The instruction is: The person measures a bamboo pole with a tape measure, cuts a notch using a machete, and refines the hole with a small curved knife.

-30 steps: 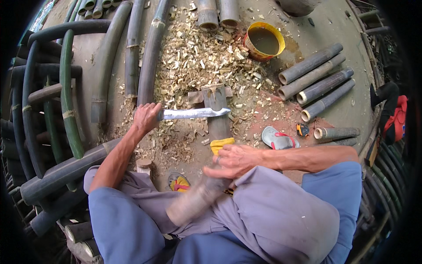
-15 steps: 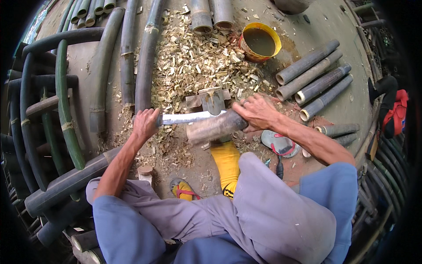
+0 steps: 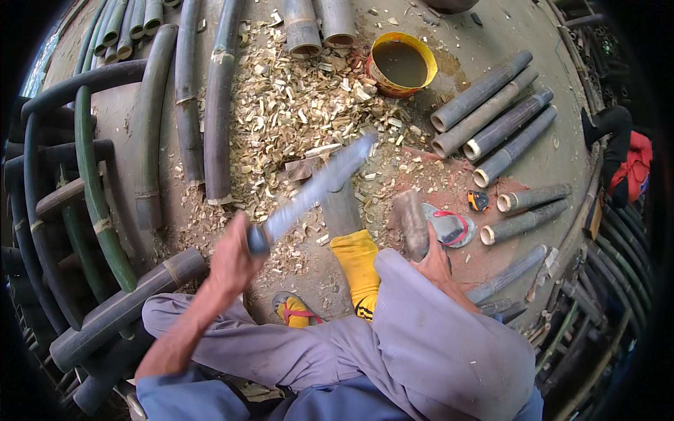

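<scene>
My left hand [image 3: 235,256] is wrapped round the dark handle of a machete [image 3: 309,186]. Its long blade, smeared by motion, slants up and to the right above the wood chips [image 3: 288,119]. Low on the right, beside my knee, my right hand [image 3: 434,265] grips the lower end of a short grey-brown round piece of wood or bamboo [image 3: 411,221], partly blurred and tilted. A grey cylindrical piece [image 3: 342,210] sits below the blade, against a wooden block [image 3: 302,169] and close to my yellow-covered foot [image 3: 357,263].
A yellow bucket [image 3: 420,83] of murky water stands beyond the chips. Cut bamboo lengths [image 3: 484,98] lie to the right, near a tape measure [image 3: 478,201] and a sandal [image 3: 449,226]. Long poles [image 3: 223,105] and a bamboo frame [image 3: 98,189] fill the left. A person in red [image 3: 637,158] is at the far right.
The machete has swung from level to an upward slant as my left hand came nearer me. My right hand has drawn the short piece down and right, away from the blade. The view has shifted.
</scene>
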Available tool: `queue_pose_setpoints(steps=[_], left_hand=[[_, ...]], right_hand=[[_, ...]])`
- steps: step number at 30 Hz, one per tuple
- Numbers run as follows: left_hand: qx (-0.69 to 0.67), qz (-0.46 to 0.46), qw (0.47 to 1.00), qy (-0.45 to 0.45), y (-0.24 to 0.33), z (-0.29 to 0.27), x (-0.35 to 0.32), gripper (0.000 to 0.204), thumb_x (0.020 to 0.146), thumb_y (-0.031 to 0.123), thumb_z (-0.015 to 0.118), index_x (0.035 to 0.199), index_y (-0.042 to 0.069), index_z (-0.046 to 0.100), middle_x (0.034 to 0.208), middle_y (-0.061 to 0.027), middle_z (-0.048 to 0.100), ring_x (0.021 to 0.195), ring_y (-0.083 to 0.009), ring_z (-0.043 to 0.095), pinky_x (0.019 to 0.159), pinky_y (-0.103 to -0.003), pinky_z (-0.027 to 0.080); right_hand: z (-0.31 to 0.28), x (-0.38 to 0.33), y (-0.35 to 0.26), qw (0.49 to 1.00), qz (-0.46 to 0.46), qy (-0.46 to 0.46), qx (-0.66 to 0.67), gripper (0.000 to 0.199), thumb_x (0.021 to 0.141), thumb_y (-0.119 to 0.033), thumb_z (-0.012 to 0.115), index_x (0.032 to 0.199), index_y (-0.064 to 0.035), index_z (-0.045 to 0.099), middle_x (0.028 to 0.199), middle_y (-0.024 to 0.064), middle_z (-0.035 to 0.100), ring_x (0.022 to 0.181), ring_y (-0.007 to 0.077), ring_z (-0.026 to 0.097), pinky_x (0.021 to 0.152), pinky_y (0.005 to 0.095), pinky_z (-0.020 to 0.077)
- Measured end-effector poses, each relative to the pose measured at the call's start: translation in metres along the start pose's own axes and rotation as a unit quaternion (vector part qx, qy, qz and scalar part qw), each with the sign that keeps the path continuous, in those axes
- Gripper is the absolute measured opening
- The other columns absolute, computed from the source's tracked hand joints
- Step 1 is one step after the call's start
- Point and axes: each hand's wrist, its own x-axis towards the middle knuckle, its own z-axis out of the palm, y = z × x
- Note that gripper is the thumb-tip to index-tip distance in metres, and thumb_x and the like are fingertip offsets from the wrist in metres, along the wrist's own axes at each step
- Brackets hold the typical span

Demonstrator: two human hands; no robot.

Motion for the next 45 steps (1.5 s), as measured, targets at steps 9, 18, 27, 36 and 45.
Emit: queue_pose_setpoints(steps=[9, 18, 27, 36, 45], left_hand=[[0.383, 0.120, 0.915, 0.037, 0.103, -0.002, 0.284, 0.016, 0.093, 0.018, 0.052, 0.103, 0.007, 0.050, 0.081, -0.0067, 0.057, 0.062, -0.0149, 0.054, 0.047, -0.029, 0.043], [0.144, 0.132, 0.980, -0.022, 0.050, 0.002, 0.257, 0.036, 0.075, 0.029, 0.061, 0.100, 0.007, 0.046, 0.067, -0.0097, 0.054, 0.053, -0.0195, 0.049, 0.045, -0.033, 0.040], [0.096, 0.003, 0.992, -0.084, -0.081, -0.021, 0.103, 0.034, 0.063, 0.030, 0.068, 0.084, 0.005, 0.062, 0.067, -0.0137, 0.063, 0.063, -0.0266, 0.063, 0.064, -0.039, 0.051], [0.117, -0.037, 0.989, -0.087, -0.088, -0.025, 0.108, 0.034, 0.062, 0.024, 0.071, 0.087, 0.002, 0.066, 0.070, -0.0175, 0.065, 0.067, -0.0335, 0.065, 0.067, -0.042, 0.050], [0.187, -0.030, 0.978, -0.086, -0.091, -0.021, 0.110, 0.040, 0.065, 0.028, 0.070, 0.101, 0.010, 0.068, 0.075, -0.0166, 0.067, 0.071, -0.0341, 0.066, 0.072, -0.043, 0.053]], right_hand=[[0.006, -0.002, -0.008, 0.999, -0.046, 0.004, 0.025, 0.110, 0.061, -0.014, 0.076, 0.149, -0.0183, 0.009, 0.103, 0.0322, 0.059, 0.094, 0.0464, 0.059, 0.086, 0.0470, 0.0477], [-0.001, 0.000, -0.005, 0.999, -0.006, -0.005, 0.039, 0.107, 0.060, -0.014, 0.072, 0.148, -0.0146, 0.012, 0.105, 0.0293, 0.060, 0.096, 0.0443, 0.060, 0.084, 0.0447, 0.0489], [-0.011, 0.002, -0.012, 0.997, -0.046, -0.011, 0.058, 0.104, 0.060, -0.017, 0.071, 0.147, -0.0114, 0.015, 0.119, 0.0293, 0.055, 0.107, 0.0426, 0.056, 0.092, 0.0438, 0.0451], [-0.003, 0.001, 0.002, 0.998, -0.047, -0.015, 0.031, 0.106, 0.059, -0.016, 0.073, 0.148, -0.0111, 0.015, 0.126, 0.0279, 0.051, 0.100, 0.0395, 0.060, 0.088, 0.0408, 0.0468], [-0.048, -0.002, -0.080, 0.986, -0.164, 0.021, 0.036, 0.102, 0.062, -0.013, 0.074, 0.147, -0.0103, 0.019, 0.128, 0.0265, 0.050, 0.110, 0.0382, 0.057, 0.093, 0.0407, 0.0460]])
